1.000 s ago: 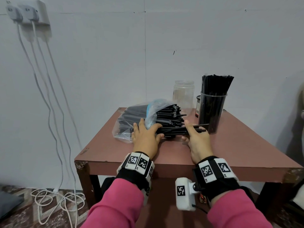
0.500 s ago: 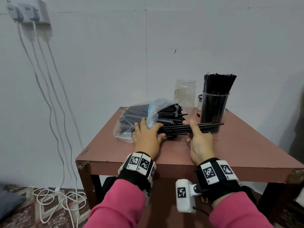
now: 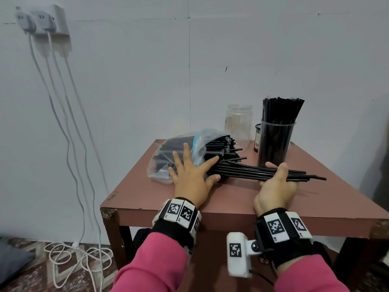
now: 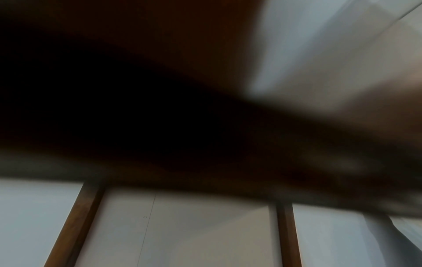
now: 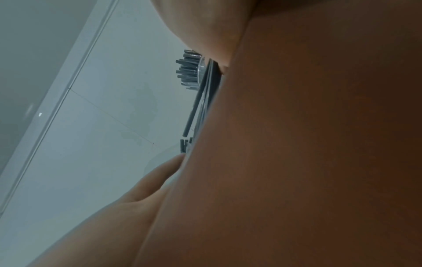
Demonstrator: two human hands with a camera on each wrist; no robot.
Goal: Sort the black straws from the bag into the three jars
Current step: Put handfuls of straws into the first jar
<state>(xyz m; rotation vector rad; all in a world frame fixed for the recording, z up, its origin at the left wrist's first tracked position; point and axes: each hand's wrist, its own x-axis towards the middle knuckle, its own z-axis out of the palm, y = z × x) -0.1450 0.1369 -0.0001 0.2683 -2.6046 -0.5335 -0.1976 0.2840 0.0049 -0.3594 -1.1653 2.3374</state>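
Note:
A clear plastic bag point(image 3: 168, 152) full of black straws lies on the brown table point(image 3: 231, 199). My left hand point(image 3: 191, 165) rests flat on the bag with fingers spread. My right hand point(image 3: 273, 173) grips a bundle of black straws point(image 3: 242, 170) that reaches from the bag's mouth out to the right. Behind it stands a clear jar point(image 3: 275, 142) packed with upright straws. An empty clear jar point(image 3: 239, 121) stands at the back, and a dark third jar point(image 3: 257, 138) is partly hidden between them. The right wrist view shows straws point(image 5: 194, 112) by my palm; the left wrist view is dark and blurred.
The table stands against a white wall. White cables point(image 3: 69, 144) hang from chargers point(image 3: 42, 22) at the upper left and coil on the patterned floor point(image 3: 73, 260). The table's right side point(image 3: 326, 199) is bare.
My right hand has drawn the straw bundle rightward, further out of the bag. My left hand has stayed on the bag, its fingers now spread wider.

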